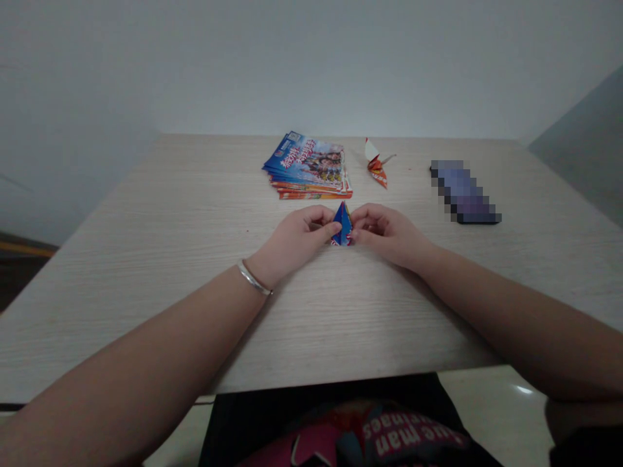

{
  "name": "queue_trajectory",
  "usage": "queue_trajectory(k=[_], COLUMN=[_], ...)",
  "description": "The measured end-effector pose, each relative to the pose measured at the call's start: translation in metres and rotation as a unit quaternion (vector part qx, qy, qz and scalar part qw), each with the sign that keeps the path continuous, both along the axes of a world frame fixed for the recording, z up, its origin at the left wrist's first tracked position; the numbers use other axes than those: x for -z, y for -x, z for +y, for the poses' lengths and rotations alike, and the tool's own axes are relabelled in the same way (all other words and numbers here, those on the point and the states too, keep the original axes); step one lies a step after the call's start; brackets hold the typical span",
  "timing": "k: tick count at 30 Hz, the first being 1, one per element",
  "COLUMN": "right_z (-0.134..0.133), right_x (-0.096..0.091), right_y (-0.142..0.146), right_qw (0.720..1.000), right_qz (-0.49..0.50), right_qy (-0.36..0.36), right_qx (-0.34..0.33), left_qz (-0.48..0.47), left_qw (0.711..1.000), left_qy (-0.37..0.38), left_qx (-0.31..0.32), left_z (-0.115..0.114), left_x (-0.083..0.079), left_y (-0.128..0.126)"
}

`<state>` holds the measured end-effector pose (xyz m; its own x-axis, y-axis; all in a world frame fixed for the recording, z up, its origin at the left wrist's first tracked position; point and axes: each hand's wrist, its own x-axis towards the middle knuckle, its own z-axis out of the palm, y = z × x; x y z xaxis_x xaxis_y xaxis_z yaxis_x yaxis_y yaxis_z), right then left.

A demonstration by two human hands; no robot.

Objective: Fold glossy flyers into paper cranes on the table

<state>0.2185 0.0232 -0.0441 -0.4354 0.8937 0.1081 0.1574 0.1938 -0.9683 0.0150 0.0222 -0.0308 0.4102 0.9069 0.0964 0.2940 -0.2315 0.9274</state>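
Observation:
Between my two hands is a small piece of folded blue paper (345, 228), pointed at the top, with a bit of red and white print near its lower edge. My left hand (311, 230) pinches its left side, thumb on the front face. On the right edge, the thumb and fingers of my right hand (382, 230) are closed on the same paper. The fingers behind the paper are partly hidden. Just beyond my hands lies a fanned stack of printed leaflets (311, 165), blue on top with orange edges below. A finished-looking paper crane (376, 163), orange and white, sits right of the stack.
A dark phone (464, 192), its screen pixelated, lies on the right of the pale wooden table (170, 214). A white wall (311, 65) rises behind the table's far edge. The table's front edge is close to my body.

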Motion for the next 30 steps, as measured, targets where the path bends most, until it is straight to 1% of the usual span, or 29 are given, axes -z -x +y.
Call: queue_trajectory(k=[3, 5, 7, 12, 16, 20, 23, 25, 26, 28, 30], right_z=[0.003, 0.003, 0.002, -0.001, 0.001, 0.003, 0.001, -0.003, -0.006, -0.011, -0.016], right_x=[-0.001, -0.002, -0.003, -0.005, -0.003, -0.002, -0.004, -0.006, -0.007, -0.01, -0.014], right_y=[-0.002, -0.002, -0.001, 0.002, 0.001, -0.002, -0.002, 0.001, 0.002, 0.004, 0.006], right_qw=[1.0, 1.0, 1.0, 1.0, 0.999, 0.998, 0.998, 0.999, 0.998, 0.99, 0.975], right_qz=[0.01, 0.002, 0.005, 0.01, 0.041, 0.056, 0.043, 0.02, 0.004, -0.031, -0.066], right_qy=[-0.011, -0.018, -0.016, -0.002, 0.008, 0.01, 0.004, -0.027, -0.055, -0.13, -0.205], right_qx=[0.02, 0.024, 0.017, 0.014, 0.007, -0.023, -0.037, -0.015, 0.002, 0.038, 0.062], left_qz=[-0.039, -0.081, -0.104, -0.112, -0.129, -0.137, -0.131, -0.112, -0.102, -0.089, -0.089], left_qw=[0.999, 0.996, 0.994, 0.992, 0.987, 0.981, 0.98, 0.984, 0.985, 0.987, 0.987], left_qy=[0.014, 0.023, 0.029, 0.049, 0.081, 0.113, 0.121, 0.112, 0.105, 0.097, 0.098], left_qx=[0.022, 0.021, 0.016, 0.031, 0.046, 0.08, 0.088, 0.084, 0.086, 0.09, 0.091], left_z=[0.0, 0.0, -0.001, 0.0, 0.001, 0.002, 0.002, 0.002, 0.001, 0.001, 0.001], left_x=[0.002, 0.004, 0.006, 0.009, 0.008, 0.006, 0.005, 0.005, 0.005, 0.006, 0.007], left_y=[-0.001, -0.002, -0.002, -0.001, 0.001, 0.003, 0.004, 0.004, 0.004, 0.003, 0.003])
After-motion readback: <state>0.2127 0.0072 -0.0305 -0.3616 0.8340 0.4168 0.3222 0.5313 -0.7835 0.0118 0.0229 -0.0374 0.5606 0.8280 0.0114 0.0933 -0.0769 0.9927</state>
